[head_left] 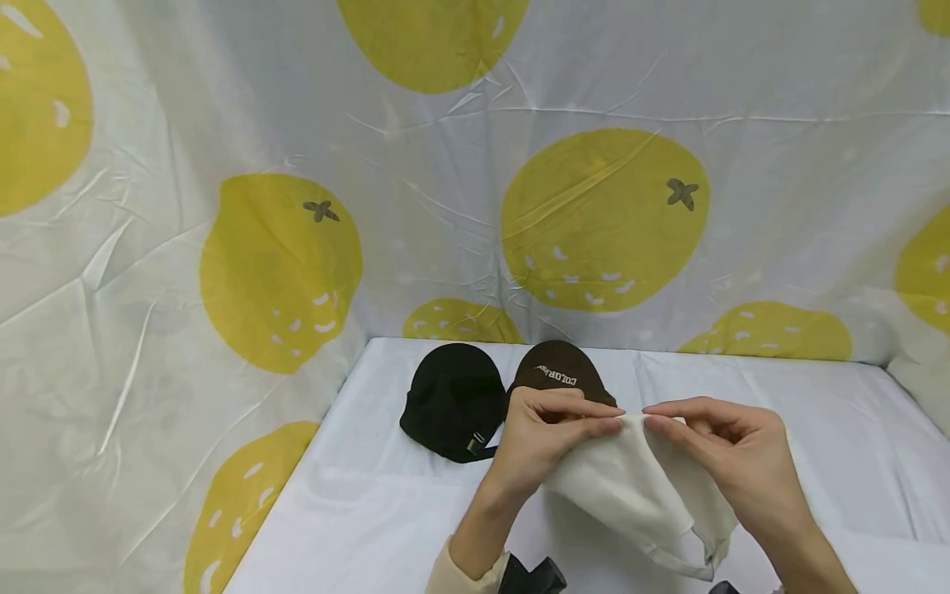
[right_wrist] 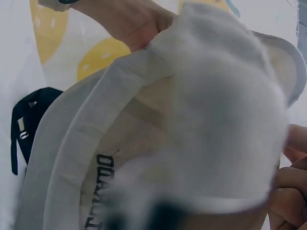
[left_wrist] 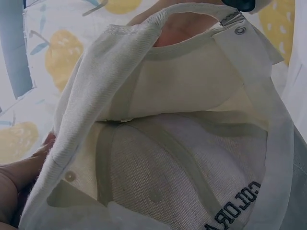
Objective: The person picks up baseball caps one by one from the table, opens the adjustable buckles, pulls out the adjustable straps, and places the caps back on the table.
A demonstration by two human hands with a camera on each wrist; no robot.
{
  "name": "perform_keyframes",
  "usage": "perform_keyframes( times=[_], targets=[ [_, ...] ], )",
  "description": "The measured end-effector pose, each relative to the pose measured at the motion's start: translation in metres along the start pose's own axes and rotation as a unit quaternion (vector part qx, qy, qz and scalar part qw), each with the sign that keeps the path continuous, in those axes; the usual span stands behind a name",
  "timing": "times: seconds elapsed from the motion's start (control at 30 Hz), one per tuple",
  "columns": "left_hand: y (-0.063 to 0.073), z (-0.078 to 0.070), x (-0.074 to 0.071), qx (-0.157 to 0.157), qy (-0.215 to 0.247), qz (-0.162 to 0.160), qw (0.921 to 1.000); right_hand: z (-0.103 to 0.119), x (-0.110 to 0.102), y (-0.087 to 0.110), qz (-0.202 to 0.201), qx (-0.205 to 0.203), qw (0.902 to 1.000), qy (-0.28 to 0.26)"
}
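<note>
A cream cap (head_left: 616,491) hangs between my two hands above the table. My left hand (head_left: 530,437) pinches its upper edge between thumb and fingers. Close beside that pinch, my right hand (head_left: 742,450) grips the same edge with thumb and fingertips. The back strap and its opening hang at the lower right. In the left wrist view the inside of the cream cap (left_wrist: 182,86) shows, with seam tapes, a metal strap buckle (left_wrist: 232,19) and dark lettering reversed through the cloth. The right wrist view has the cap (right_wrist: 225,120) close and partly blurred.
Behind my left hand, a black cap (head_left: 453,400) lies on the white-covered table (head_left: 356,511). A brown cap (head_left: 560,367) with white lettering sits against it, partly hidden by that hand. A lemon-print curtain (head_left: 430,206) stands behind and to the left.
</note>
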State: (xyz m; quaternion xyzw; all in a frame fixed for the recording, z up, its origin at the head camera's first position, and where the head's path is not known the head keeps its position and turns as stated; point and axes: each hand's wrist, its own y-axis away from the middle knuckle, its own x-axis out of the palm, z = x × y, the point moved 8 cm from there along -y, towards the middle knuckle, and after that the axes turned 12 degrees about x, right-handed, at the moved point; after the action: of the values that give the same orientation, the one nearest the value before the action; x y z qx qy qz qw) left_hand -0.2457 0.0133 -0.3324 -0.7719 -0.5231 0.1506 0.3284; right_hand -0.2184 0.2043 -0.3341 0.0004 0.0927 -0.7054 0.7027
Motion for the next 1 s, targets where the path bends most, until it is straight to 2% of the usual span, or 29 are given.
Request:
perform_keyframes(
  times=[0.2,0.6,0.8,1.0],
  targets=[
    [0.0,-0.002,-0.011,-0.003,-0.006,-0.022,0.9997,0.0,0.009,-0.006,0.011,-0.012,0.9999,-0.005],
    [0.0,-0.006,-0.028,-0.015,0.026,-0.044,0.9986,0.005,0.01,-0.007,0.031,-0.044,0.9985,-0.01],
    [-0.001,-0.011,-0.046,-0.011,0.036,-0.074,0.9966,0.005,0.006,-0.006,0.035,-0.044,0.9984,0.002],
    [0.0,-0.016,-0.067,-0.028,0.039,-0.111,0.9927,0.004,0.007,-0.004,0.072,-0.057,0.9957,-0.008]
  ],
)
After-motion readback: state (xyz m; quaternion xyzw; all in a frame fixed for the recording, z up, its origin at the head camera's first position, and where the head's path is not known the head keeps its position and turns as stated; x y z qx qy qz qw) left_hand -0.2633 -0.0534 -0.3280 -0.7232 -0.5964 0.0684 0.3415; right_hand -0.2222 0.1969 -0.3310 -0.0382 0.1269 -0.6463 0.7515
